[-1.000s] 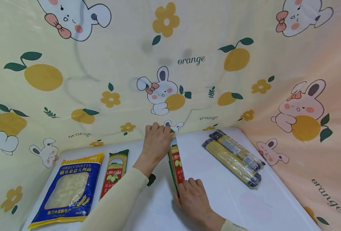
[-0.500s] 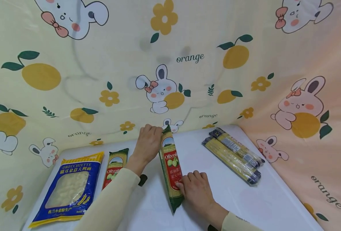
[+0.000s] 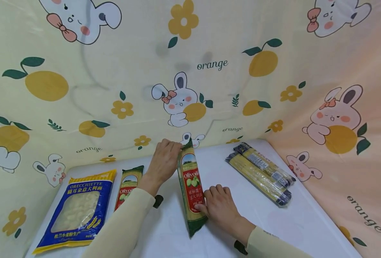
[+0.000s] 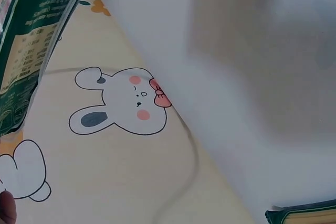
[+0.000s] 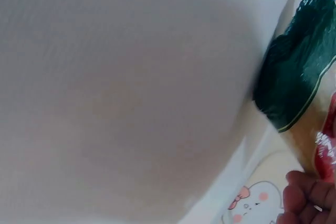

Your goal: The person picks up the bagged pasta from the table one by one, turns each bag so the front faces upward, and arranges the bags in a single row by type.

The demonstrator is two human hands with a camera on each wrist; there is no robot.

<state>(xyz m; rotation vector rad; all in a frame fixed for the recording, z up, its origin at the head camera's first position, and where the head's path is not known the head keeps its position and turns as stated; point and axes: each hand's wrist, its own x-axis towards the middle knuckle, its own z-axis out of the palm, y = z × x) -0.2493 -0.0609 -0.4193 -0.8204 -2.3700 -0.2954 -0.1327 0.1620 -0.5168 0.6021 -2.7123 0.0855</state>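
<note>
On the white tabletop [image 3: 300,225], our left hand [image 3: 163,160] at eleven o'clock and right hand [image 3: 221,208] at four grip a slim green-red plastic packet [image 3: 192,186]; we judge positioning, next requiring steadiness.

Pale cream long sleeves [image 3: 121,225] meet bare hands [image 3: 162,163], a black left wristpiece [image 3: 158,201] and black right wristpiece [image 3: 240,247] partly showing; tiny dark marks [image 3: 270,234], too small to read, line the right sleeve [image 3: 274,247].

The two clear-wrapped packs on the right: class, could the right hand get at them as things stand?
Probably yes: only bare table shows between the right hand and the clear-wrapped packs, though it holds a red-labelled pack.
</note>
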